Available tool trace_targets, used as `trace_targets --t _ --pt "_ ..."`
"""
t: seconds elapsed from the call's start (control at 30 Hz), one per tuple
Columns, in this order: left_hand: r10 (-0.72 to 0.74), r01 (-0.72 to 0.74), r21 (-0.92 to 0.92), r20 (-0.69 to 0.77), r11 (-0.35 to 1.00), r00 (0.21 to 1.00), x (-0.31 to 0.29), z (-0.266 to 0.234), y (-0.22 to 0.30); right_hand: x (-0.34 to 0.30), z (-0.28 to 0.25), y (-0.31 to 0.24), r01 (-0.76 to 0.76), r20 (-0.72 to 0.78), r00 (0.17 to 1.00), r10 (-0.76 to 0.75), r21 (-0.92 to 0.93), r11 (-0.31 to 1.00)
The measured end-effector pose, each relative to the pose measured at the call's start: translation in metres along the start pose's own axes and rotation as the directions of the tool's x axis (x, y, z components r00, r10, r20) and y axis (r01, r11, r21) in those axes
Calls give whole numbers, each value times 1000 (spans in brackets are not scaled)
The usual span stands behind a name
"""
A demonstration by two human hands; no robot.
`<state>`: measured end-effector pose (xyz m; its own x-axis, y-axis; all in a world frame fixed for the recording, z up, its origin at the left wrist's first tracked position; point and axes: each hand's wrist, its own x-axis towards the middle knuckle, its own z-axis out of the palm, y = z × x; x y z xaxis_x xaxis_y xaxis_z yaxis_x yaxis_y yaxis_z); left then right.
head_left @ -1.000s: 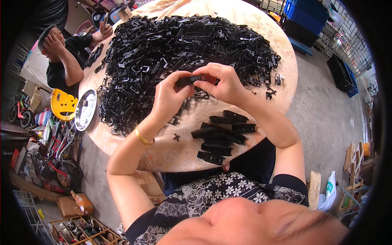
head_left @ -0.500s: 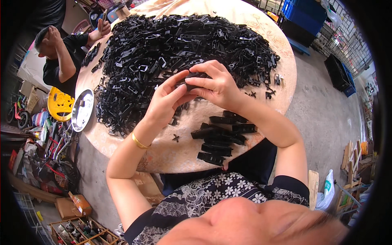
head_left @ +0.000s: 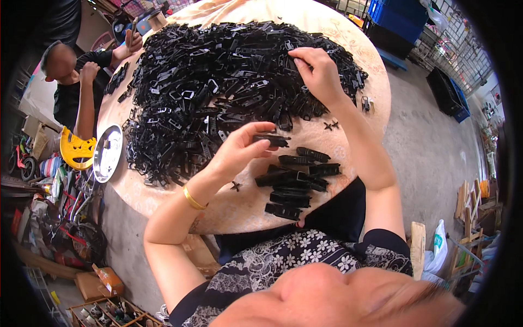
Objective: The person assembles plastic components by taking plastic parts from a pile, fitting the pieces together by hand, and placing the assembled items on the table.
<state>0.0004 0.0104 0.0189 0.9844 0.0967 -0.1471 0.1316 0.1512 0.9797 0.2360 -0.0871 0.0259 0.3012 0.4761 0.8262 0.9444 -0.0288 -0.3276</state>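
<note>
A round pale desk (head_left: 239,210) carries a wide heap of black plastic parts (head_left: 218,92) across its far half; nearer the person lies a small neat stack of finished black pieces (head_left: 294,182); a second person (head_left: 76,82) sits at the desk's left edge, beside a shiny metal dish (head_left: 107,152); the right hand (head_left: 318,73) rests on the heap, fingers curled down among the parts; the left hand (head_left: 237,152) pinches one black piece (head_left: 271,140) above the stack.
</note>
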Motion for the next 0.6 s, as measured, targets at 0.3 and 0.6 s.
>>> trace_targets --t 0.3,0.6 --pt "-123 125 76 -32 989 992 0 8 -7 30 43 -7 444 461 841 -281 -293 847" --pt "15 -90 -400 -188 912 982 0 0 -9 43 18 -44 -92 433 898 71 28 995"
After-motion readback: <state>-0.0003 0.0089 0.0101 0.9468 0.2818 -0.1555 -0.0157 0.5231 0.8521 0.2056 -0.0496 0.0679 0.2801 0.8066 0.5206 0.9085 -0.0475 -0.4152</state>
